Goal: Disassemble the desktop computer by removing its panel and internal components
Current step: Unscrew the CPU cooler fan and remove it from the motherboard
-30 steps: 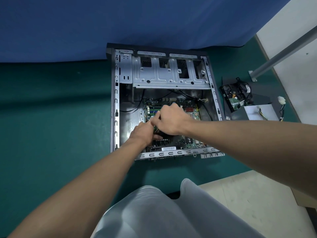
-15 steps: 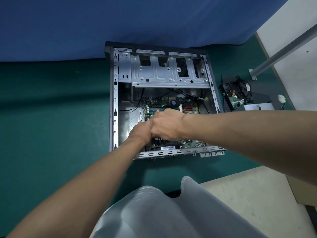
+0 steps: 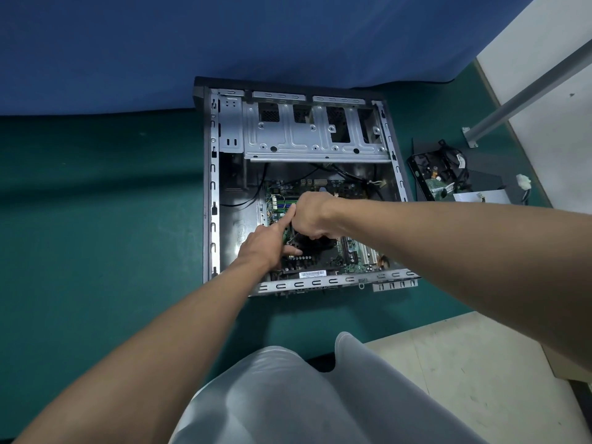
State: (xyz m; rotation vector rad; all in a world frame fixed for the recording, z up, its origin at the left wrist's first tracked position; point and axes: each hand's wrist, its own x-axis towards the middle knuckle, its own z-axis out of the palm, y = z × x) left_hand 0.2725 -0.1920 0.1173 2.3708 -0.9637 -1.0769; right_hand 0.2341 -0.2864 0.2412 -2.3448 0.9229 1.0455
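Observation:
The desktop case (image 3: 211,187) lies open on its side on a green mat, side panel off. Inside it I see the green motherboard (image 3: 352,251) and, on it, a black CPU cooler (image 3: 315,248). My right hand (image 3: 312,213) is a closed fist right above the cooler. A thin metal shaft that looks like a screwdriver (image 3: 290,239) pokes out below the fist. My left hand (image 3: 262,245) rests at the cooler's left edge, index finger stretched toward the right fist and thumb on the board. The hands hide the cooler's upper part.
A bare metal drive cage (image 3: 314,136) fills the far half of the case. To the right on the mat lie a removed drive with cables (image 3: 435,174), a white sheet (image 3: 480,197) and a white connector (image 3: 522,181). A grey pole (image 3: 525,94) slants at right; blue cloth hangs behind.
My hands were pressed together over the cooler. My left index finger is now stretched out, and the black cooler shows below the right fist.

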